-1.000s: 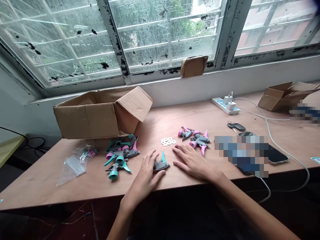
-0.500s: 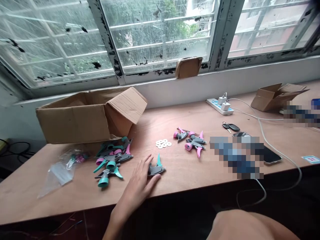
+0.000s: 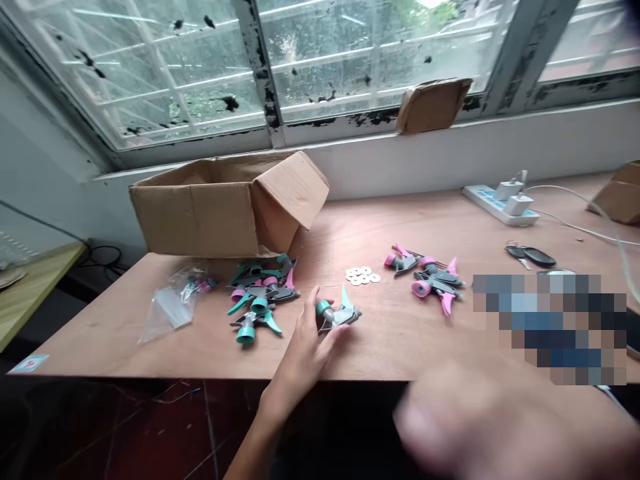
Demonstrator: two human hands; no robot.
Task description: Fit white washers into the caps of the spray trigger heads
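Teal-and-grey sprayer held in our left hand, near the table edge!
Loose pinch, and it could drop; our right hand is blurred, grip unreadable, and one careless swing might scatter those washers.

Window, power strip, keys
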